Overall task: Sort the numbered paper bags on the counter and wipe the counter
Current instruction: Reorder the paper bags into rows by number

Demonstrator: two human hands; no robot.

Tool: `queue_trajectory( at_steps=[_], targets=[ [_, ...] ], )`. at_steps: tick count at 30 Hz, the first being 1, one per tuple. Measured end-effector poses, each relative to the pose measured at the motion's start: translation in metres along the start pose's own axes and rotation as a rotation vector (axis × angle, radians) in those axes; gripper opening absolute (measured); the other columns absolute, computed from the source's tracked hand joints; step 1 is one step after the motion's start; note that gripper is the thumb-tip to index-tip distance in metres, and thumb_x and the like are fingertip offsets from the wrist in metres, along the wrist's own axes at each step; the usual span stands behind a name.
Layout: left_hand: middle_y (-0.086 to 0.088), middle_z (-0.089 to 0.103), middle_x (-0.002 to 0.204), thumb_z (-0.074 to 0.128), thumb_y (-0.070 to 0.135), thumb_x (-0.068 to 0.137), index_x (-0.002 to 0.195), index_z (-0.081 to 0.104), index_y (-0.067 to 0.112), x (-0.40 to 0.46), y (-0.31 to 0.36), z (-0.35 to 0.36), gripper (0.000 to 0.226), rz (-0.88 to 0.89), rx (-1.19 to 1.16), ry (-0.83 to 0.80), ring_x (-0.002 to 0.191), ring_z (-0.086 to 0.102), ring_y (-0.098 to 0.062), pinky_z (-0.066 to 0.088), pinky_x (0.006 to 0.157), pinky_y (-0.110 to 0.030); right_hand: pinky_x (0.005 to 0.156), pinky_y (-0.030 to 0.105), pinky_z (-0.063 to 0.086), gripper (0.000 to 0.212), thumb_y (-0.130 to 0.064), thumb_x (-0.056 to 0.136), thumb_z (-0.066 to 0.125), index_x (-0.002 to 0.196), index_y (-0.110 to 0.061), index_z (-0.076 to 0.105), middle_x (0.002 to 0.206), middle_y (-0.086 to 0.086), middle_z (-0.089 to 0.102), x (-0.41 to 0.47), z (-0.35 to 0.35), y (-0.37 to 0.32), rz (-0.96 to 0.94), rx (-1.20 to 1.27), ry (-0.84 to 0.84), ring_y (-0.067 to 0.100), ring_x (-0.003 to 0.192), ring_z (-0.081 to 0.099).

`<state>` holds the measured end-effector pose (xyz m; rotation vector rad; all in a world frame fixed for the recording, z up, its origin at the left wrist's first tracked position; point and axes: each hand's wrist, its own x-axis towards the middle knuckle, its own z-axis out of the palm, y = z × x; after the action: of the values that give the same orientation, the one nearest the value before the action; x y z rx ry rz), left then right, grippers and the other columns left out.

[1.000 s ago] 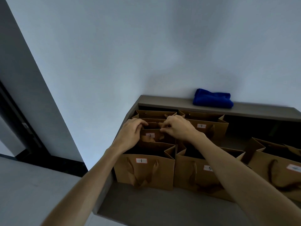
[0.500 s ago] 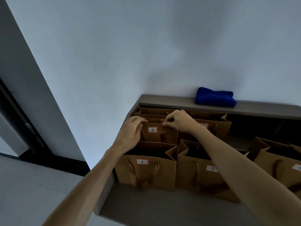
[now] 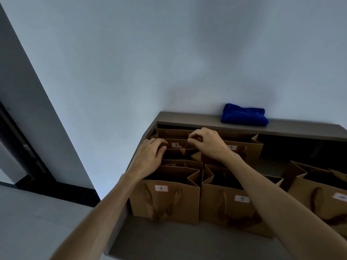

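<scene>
Brown paper bags stand in rows on the grey counter (image 3: 169,241). Bag 1 (image 3: 165,203) is at the front left and bag 5 (image 3: 232,211) is to its right. Directly behind bag 1, bag 2 (image 3: 180,163) is mostly hidden. Bag 3 (image 3: 176,145) stands further back, and bag 7 (image 3: 244,147) is to its right. My left hand (image 3: 150,156) grips the left end of bag 3's top rim with curled fingers. My right hand (image 3: 208,143) pinches the rim's right end. A folded blue cloth (image 3: 244,117) lies on the raised back ledge.
One more bag (image 3: 169,132) stands behind bag 3 against the ledge (image 3: 187,119). Another bag (image 3: 319,196) with an unreadable label is at the right edge. The counter ends on the left by a white wall and a dark doorway (image 3: 18,156).
Both hands have left bag 2, which now sits low behind bag 1. They have moved back to the rim of bag 3.
</scene>
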<state>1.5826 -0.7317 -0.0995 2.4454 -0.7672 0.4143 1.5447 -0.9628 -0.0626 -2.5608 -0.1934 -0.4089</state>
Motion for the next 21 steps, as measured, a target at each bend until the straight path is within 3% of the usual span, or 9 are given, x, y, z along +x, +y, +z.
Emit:
queue_trajectory(
  at_steps=[6, 11, 18, 21],
  targets=[
    [0.007, 0.065, 0.111, 0.048, 0.033, 0.099, 0.109, 0.068, 0.023, -0.003, -0.001, 0.001, 0.024, 0.056, 0.071, 0.021, 0.1, 0.049, -0.008, 0.033, 0.085, -0.018, 0.088, 0.031, 0.05, 0.022, -0.032, 0.095, 0.059, 0.114, -0.024, 0.067, 0.115, -0.002, 0.068, 0.024, 0.011, 0.011, 0.017, -0.214, -0.059, 0.012, 0.103, 0.062],
    [0.009, 0.066, 0.108, 0.049, 0.033, 0.098, 0.106, 0.068, 0.024, -0.002, -0.004, 0.002, 0.023, 0.063, 0.05, 0.021, 0.097, 0.049, -0.005, 0.031, 0.081, -0.013, 0.096, 0.046, 0.049, 0.019, -0.034, 0.095, 0.059, 0.109, -0.027, 0.069, 0.111, -0.003, 0.067, 0.039, 0.012, 0.008, 0.076, -0.282, -0.103, 0.016, 0.104, 0.061],
    [0.011, 0.065, 0.105, 0.05, 0.032, 0.098, 0.105, 0.068, 0.025, -0.002, -0.002, 0.001, 0.021, 0.06, 0.03, 0.024, 0.096, 0.049, -0.005, 0.028, 0.078, -0.007, 0.084, 0.038, 0.049, 0.017, -0.033, 0.093, 0.062, 0.105, -0.025, 0.071, 0.107, -0.001, 0.067, 0.058, 0.006, 0.01, 0.189, -0.296, -0.047, 0.018, 0.101, 0.061],
    [0.01, 0.065, 0.105, 0.05, 0.032, 0.097, 0.105, 0.068, 0.026, -0.002, -0.002, 0.001, 0.02, 0.061, 0.029, 0.026, 0.096, 0.049, -0.005, 0.028, 0.078, -0.007, 0.086, 0.039, 0.049, 0.016, -0.033, 0.093, 0.063, 0.104, -0.025, 0.071, 0.108, -0.002, 0.067, 0.06, 0.006, 0.008, 0.183, -0.29, -0.065, 0.017, 0.1, 0.061]
  ],
)
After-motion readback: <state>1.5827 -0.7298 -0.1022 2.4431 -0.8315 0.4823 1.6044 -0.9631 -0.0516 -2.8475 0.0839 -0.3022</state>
